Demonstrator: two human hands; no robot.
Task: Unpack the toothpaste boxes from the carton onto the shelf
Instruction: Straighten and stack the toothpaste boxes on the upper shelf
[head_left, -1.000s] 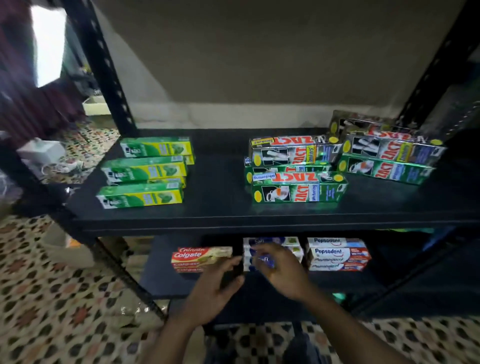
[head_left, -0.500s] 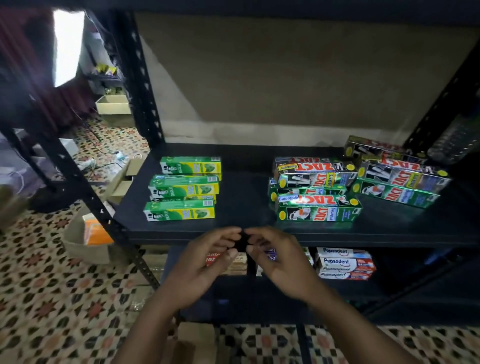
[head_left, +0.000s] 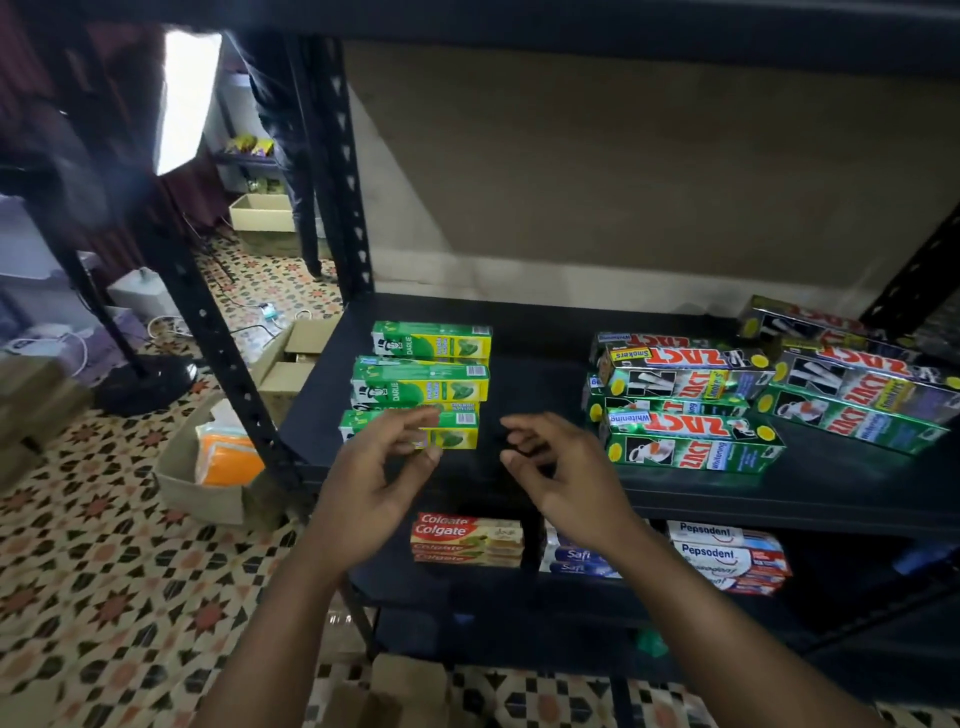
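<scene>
L hand (head_left: 371, 486), R hand (head_left: 569, 480) loose; glossy oblong boxes (head_left: 422, 383).

This looks like a small shop or its stockroom. A black steel shelf (head_left: 545, 338) with slotted uprights (head_left: 345, 182) carries toothpaste sorted by brand: green Darlie boxes (head_left: 421, 382) and Zact boxes (head_left: 685, 415) above, with Colgate boxes (head_left: 467, 540), Safi boxes (head_left: 576, 560) and Pepsodent boxes (head_left: 722, 553) on the tier below. Open cardboard cartons (head_left: 208, 499) stand on the patterned tile floor (head_left: 104, 571) beside it. A second rack (head_left: 244, 161) farther back holds packets (head_left: 249, 145).
</scene>
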